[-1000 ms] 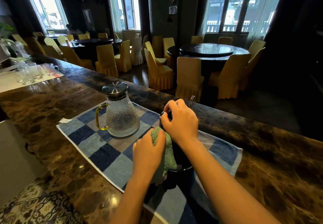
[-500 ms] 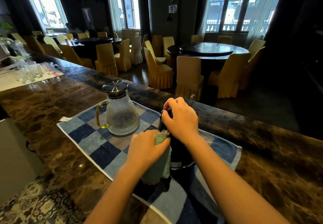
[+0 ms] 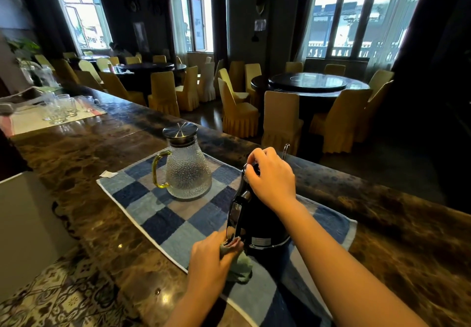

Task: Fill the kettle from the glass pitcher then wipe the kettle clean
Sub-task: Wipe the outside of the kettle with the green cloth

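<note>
A black kettle point(image 3: 262, 227) stands on a blue checked towel point(image 3: 178, 222) on the marble counter. My right hand point(image 3: 271, 176) is closed over the kettle's top. My left hand point(image 3: 211, 257) grips a green cloth point(image 3: 238, 263) and presses it against the bottom of the kettle's handle. The textured glass pitcher point(image 3: 187, 168), with a steel lid and a yellow handle, stands upright on the towel to the left of the kettle, apart from both hands. The kettle's lid is hidden under my right hand.
The brown marble counter point(image 3: 84, 163) runs from near right to far left. Several drinking glasses point(image 3: 61, 108) stand on a tray at the far left. A small paper scrap point(image 3: 108, 173) lies by the towel's corner. Round tables and yellow chairs fill the room beyond.
My left hand has slid the green cloth down the kettle's side from near the top to the base of the handle. The right hand stays on the kettle's top.
</note>
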